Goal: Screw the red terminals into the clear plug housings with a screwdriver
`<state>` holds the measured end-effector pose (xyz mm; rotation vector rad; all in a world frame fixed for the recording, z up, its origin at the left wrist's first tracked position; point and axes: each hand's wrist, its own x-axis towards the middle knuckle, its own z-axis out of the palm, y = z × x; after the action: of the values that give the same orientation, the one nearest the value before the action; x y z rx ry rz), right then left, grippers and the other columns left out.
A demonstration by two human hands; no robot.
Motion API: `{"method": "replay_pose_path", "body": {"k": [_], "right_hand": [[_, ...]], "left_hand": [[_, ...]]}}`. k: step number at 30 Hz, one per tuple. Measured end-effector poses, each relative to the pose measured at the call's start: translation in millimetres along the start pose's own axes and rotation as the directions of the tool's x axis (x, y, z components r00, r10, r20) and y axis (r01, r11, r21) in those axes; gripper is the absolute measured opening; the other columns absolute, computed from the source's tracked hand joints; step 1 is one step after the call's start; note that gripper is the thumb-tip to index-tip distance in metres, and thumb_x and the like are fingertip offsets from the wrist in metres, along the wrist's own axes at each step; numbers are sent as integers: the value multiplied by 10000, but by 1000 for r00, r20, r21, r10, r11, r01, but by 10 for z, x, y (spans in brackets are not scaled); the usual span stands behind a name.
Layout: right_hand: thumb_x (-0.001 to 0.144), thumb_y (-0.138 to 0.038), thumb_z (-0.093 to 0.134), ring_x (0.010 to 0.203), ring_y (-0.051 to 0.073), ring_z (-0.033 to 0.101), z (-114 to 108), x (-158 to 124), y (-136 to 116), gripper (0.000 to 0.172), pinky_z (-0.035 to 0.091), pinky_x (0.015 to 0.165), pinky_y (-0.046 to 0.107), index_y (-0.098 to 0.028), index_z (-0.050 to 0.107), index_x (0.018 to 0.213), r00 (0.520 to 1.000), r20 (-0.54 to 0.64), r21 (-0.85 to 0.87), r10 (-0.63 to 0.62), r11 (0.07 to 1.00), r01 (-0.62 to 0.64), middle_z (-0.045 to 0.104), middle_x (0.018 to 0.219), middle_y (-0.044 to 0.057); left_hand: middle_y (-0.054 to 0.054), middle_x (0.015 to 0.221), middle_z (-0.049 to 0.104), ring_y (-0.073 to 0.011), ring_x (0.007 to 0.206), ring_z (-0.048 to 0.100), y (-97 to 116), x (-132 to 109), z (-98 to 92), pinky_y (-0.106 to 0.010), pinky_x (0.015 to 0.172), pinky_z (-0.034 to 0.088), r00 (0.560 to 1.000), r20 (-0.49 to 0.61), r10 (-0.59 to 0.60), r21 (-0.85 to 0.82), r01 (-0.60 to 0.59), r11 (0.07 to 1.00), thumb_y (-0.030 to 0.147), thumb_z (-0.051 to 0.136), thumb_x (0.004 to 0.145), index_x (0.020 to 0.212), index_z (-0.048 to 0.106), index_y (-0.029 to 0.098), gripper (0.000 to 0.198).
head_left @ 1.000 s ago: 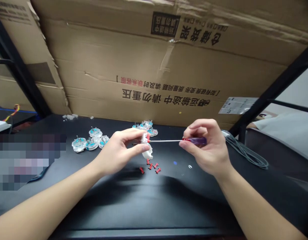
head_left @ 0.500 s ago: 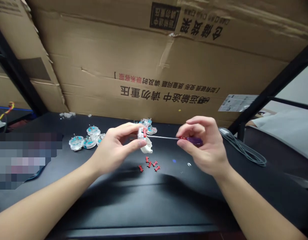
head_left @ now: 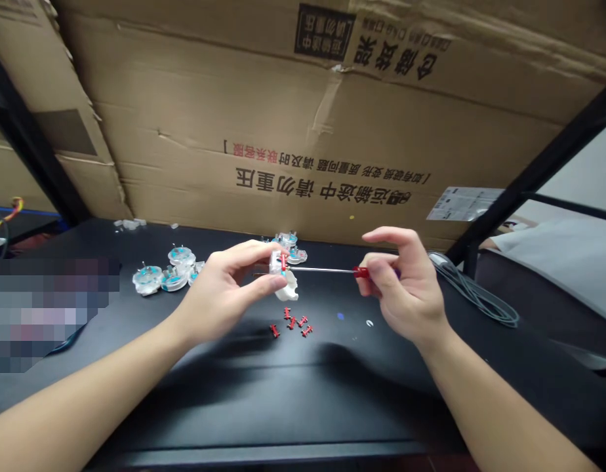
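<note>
1. The left hand [head_left: 224, 288] pinched a white plastic housing [head_left: 286, 288] between thumb and fingers, a small red plastic part [head_left: 283, 263] at its upper edge.
2. The right hand [head_left: 404, 288] pinched a slim steel screwdriver [head_left: 323, 269] at its red collar, the index finger stretched out above.
3. The screwdriver's tip crossed the gap between the hands and met the red part.
4. Small red plastic pieces [head_left: 292, 322] lay just below the housing on a black tabletop [head_left: 234, 406].
5. Round clear-and-turquoise assemblies [head_left: 148, 280] sat left of the left hand.
6. A coiled grey cable [head_left: 475, 295] lay right of the right hand, below a large brown cardboard sheet [head_left: 283, 131] printed with upside-down Chinese characters.
</note>
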<state>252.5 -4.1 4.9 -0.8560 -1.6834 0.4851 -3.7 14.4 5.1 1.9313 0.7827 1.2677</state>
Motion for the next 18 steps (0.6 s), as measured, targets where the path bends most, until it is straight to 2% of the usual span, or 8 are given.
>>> {"method": "replay_pose_path", "body": {"k": [3,8,12,14,18], "right_hand": [[885,-325,699,636,155,612,2,3,21,351,475,531,288,-335,483,1161,997,-23,-18,-73,997,73,611,773,-16],[953,-299,604,599,138,575,15,-3,57,249,456,518,271,-313,505,1181,997,5,24,-72,997,71,598,729,-24],[892,-161,664,699,131,606,24,1,64,344,466,540,243,-331,535,1162,984,-20,-16,-180,984,179,622,858,-16],[894,-165,658,747,133,628,19,9,68,313,487,570,244,-314,568,1154,977,-5,-77,-213,974,212,628,900,-6],[964,-199,565,620,104,583,3,25,83,141,472,576,247,-255,680,1024,973,113,-275,-200,935,224,623,739,-21]], "left_hand": [[-44,1038,722,-208,944,682,-6,3,-8,-290,846,561,1000,-3,-12,-6,12,1000,354,739,840,1116,744,219,307],[-45,1023,725,-208,938,684,-14,6,-4,-276,837,556,1000,-24,12,-4,-12,1000,362,757,826,1113,749,210,324],[-43,1013,734,-208,939,688,-6,7,6,-279,837,557,999,-36,-9,-22,8,1000,365,746,835,1098,750,210,306],[-38,1007,738,-202,921,693,7,2,9,-272,818,561,999,-35,-21,-59,19,998,359,741,839,1090,747,207,294],[-30,1027,738,-193,917,697,25,-9,14,-257,814,562,999,-25,-27,-104,25,994,345,742,844,1097,740,214,285]]}}
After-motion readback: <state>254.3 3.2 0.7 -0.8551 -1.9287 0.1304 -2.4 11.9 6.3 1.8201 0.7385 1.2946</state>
